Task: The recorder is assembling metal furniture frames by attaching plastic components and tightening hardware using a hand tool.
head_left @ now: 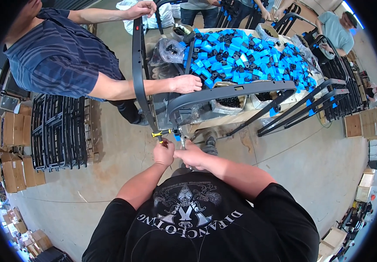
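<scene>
Across the middle of the frame a long, curved black plastic trim frame (223,92) arches over a table (240,117) heaped with many blue-and-black clips (245,52), too many to count. Just below centre, one left hand (164,153) pinches a small yellow-handled tool (161,133) at the frame's lower corner. One right hand (190,153) beside it curls closed; its grasp is hidden.
</scene>
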A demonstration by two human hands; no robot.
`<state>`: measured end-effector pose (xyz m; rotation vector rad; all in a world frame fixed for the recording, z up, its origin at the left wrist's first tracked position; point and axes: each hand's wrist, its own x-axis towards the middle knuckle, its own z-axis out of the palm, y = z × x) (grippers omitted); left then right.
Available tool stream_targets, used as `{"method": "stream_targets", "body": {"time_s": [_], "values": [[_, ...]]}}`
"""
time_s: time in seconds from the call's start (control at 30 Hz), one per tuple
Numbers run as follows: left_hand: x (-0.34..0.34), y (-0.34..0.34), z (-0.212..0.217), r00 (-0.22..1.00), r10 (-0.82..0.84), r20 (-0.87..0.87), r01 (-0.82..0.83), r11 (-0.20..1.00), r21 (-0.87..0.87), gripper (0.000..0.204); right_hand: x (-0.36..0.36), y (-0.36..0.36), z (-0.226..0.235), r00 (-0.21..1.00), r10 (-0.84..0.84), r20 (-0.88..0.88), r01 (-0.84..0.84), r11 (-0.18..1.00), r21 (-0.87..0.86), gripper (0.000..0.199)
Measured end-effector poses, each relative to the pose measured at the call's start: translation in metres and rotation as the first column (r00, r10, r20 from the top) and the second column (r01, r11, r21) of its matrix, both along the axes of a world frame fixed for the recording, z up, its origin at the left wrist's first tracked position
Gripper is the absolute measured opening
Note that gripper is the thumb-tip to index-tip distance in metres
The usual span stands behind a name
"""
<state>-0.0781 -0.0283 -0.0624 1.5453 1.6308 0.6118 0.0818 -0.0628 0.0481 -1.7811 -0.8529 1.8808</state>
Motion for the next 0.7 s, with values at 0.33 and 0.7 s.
{"method": "stream_targets", "body": {"time_s": [0.33, 0.7], "values": [[0.003, 0.012, -0.014, 0.978, 0.071, -0.198, -0.055, 0.995, 0.084, 0.025, -0.004, -0.002, 0.027, 0.997, -0.072, -0.013, 0.071, 0.995, -0.072, 0.056], [0.007, 0.027, 0.037, 0.735, 0.332, 0.591, -0.132, 0.925, -0.356, 0.028, 0.076, -0.071, -0.059, 0.883, -0.466, -0.055, 0.469, 0.881, 0.069, 0.023]]}}
